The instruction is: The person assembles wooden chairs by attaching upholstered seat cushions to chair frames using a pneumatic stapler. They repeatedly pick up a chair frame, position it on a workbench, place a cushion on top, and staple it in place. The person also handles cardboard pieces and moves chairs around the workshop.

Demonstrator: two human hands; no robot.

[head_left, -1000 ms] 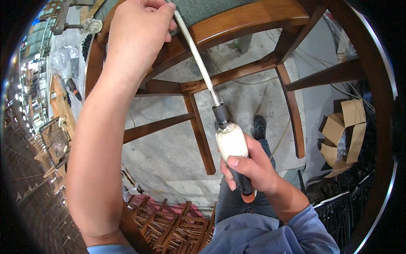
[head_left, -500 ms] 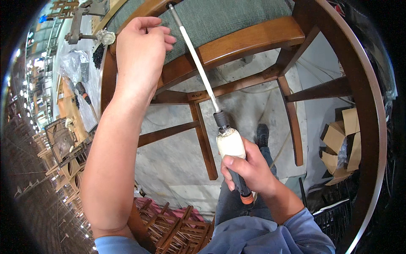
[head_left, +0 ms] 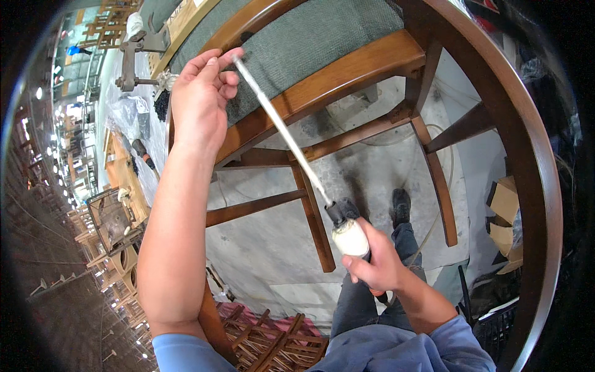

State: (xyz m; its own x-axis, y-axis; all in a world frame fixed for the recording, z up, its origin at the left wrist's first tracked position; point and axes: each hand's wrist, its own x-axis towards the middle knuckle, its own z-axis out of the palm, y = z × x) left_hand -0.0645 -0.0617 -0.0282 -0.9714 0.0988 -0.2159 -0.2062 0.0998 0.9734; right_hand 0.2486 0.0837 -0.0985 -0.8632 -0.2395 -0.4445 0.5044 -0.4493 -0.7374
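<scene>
In my right hand (head_left: 381, 263) is a power screwdriver (head_left: 350, 239) with a pale body, black collar and orange ring. Its long, thin bit (head_left: 282, 127) slants up and left toward my other hand. The fingers of my left hand (head_left: 201, 102) are bent together at the bit's tip. Whether a small part is between them is too small to tell. Behind the bit stands a brown wooden chair (head_left: 356, 68) with a grey-green woven seat (head_left: 310, 46). My left hand is in front of the seat's left part.
At left, a bench holds a metal clamp (head_left: 129, 65), clear plastic bags (head_left: 124, 115) and another tool with an orange band (head_left: 144, 154). An open cardboard box (head_left: 505, 204) is at right. Stacked wooden frames (head_left: 269, 341) lie below. A curved wooden rail (head_left: 533, 155) arcs along the right.
The bit's tip has come away from the dark spot on the chair's rail to my left fingers. My right hand has drawn the screwdriver down and slightly right. My left fingers have closed toward the tip.
</scene>
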